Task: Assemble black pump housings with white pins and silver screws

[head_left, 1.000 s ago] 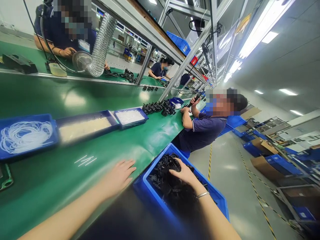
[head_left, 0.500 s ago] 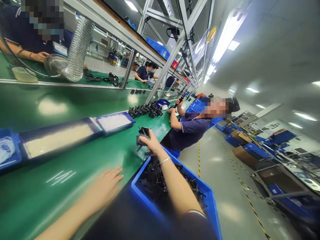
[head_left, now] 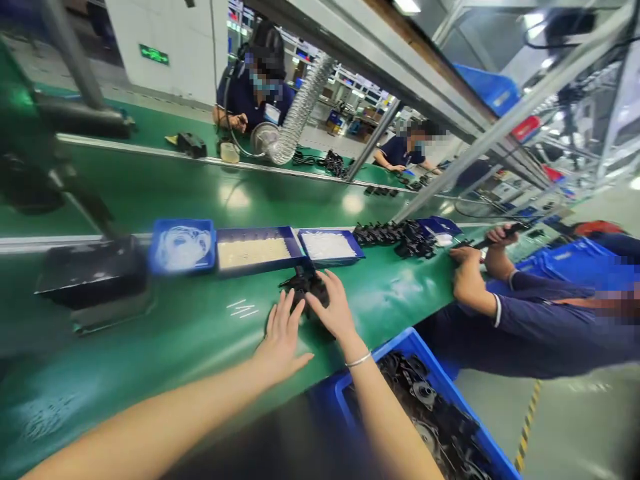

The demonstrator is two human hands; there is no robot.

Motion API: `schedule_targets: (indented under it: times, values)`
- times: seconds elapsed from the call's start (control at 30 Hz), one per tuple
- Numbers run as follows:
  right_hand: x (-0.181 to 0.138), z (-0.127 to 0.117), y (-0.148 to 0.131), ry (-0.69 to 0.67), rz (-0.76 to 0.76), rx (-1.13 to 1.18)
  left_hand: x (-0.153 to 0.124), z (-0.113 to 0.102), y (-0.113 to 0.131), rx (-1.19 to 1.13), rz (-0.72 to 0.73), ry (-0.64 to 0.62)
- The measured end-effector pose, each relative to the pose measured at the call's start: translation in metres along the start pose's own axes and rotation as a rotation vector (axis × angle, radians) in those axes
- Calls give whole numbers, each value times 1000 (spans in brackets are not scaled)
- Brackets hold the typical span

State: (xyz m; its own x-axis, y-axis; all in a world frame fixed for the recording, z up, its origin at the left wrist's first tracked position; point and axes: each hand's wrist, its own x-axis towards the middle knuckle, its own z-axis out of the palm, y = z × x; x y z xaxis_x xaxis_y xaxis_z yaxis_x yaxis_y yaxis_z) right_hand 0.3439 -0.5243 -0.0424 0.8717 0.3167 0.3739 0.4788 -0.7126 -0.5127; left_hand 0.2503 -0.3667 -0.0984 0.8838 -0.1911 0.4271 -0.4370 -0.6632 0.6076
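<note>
Black parts [head_left: 302, 277], clustered, dark; on green tabletop [head_left: 165, 347]

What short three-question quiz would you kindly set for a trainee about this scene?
1. True or false: the wearer's left hand and right hand are both at a black piece.

2. What lies in the near blue crate? (a) cardboard sheets, (b) black parts, (c) clear bottles.

3. Put these in left-to-right picture order: strip tray, coil tray, cream tray.

Key: 1. True. 2. (b). 3. Coil tray, cream tray, strip tray.
</note>
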Motion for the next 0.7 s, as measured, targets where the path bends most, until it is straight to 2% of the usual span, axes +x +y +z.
schedule_targets:
  times: [0.1, 0.17, 0.3, 0.4, 0.47, 0.53, 0.57, 0.6, 0.63, 0.67, 0.7]
  values:
    - [4, 12, 6, 269, 63, 70, 5, 2, -3, -18, -11, 11]
    - [11, 19, 12, 383, 128, 103, 8, 3, -5, -27, -13, 13]
    - [30, 21, 5, 454, 156, 119, 8, -2, -4, -79, 3, -6]
    - [36, 12, -25, 497, -4, 64, 11, -24, 1, -158, 4, 76]
    - [33, 11, -50, 406, -168, 54, 22, -52, 0, -182, -25, 241]
    - [26, 19, -73, 140, -324, 64, 42, -88, -11, -129, -72, 421]
    - [21, 26, -81, -31, -400, 45, 54, -106, -21, -63, -110, 463]
    - [16, 35, -87, -191, -478, -8, 67, -123, -34, 24, -141, 436]
    - [11, 45, -91, -318, -553, -99, 80, -139, -47, 130, -188, 336]
    - [6, 56, -93, -396, -615, -212, 92, -151, -61, 239, -235, 197]
    - [1, 66, -93, -425, -659, -323, 103, -160, -75, 280, -253, 114]
